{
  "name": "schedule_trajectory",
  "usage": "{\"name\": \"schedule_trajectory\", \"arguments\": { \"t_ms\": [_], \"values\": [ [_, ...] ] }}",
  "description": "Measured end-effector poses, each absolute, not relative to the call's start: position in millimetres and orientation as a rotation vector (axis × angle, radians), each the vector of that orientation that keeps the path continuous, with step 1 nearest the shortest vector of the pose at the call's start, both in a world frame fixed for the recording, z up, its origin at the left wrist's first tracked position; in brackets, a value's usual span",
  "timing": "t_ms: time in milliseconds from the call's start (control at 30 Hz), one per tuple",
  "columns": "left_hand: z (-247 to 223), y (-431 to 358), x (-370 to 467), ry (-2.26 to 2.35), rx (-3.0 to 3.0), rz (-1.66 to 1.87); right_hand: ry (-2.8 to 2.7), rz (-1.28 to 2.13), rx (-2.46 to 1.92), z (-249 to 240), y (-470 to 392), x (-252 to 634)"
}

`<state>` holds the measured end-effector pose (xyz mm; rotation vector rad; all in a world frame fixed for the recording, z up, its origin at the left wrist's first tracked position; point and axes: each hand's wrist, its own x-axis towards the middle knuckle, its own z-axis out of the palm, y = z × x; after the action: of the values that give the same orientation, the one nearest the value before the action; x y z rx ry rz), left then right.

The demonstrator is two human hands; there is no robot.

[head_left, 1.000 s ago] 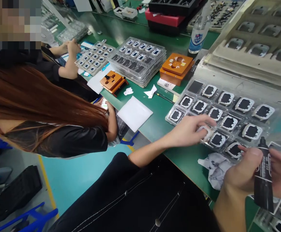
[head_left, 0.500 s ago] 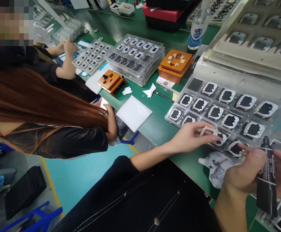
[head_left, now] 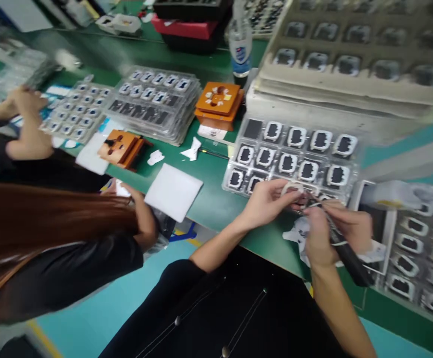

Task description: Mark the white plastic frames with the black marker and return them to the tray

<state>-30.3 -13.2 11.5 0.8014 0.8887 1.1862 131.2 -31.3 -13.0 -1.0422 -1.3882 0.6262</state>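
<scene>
My left hand (head_left: pixel 263 204) is closed in a pinch on a small white rounded frame (head_left: pixel 290 187), shaped like a watch case, above the near edge of a clear plastic tray (head_left: pixel 252 128). Fingers partly cover the frame. My right hand (head_left: pixel 322 236) grips a thick black marker pen (head_left: pixel 350 261), its tip end pointing at the frame and its rear end down to the right. Whether the tip touches the frame is too blurred to tell. White frames of the same kind (head_left: pixel 307 170) sit in rows in the tray.
Crumpled paper (head_left: pixel 296 233) lies beneath my hands. Orange fixtures (head_left: pixel 218 102), stacked trays (head_left: pixel 152 107), a white foam sheet (head_left: pixel 174 191) and a bottle (head_left: pixel 240 49) stand leftward and behind. More framed trays (head_left: pixel 402 261) lie at right. Two people sit at left, one close by (head_left: pixel 100 268).
My right hand has brought the marker from the right over to the frame in my left hand, tilting it from upright to slanted. The view has swung to the right.
</scene>
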Motion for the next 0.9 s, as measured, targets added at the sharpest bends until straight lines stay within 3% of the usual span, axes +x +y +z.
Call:
{"name": "schedule_trajectory", "arguments": {
  "t_ms": [167, 900],
  "values": [
    [10, -18, -33, 1.024, 0.898, 1.198, -1.41, 0.481, -0.856, -3, -35, 115],
    [7, -26, -30, 1.157, 1.037, 1.255, -1.56, 0.308, -0.939, 9, -34, 114]
  ]
}}
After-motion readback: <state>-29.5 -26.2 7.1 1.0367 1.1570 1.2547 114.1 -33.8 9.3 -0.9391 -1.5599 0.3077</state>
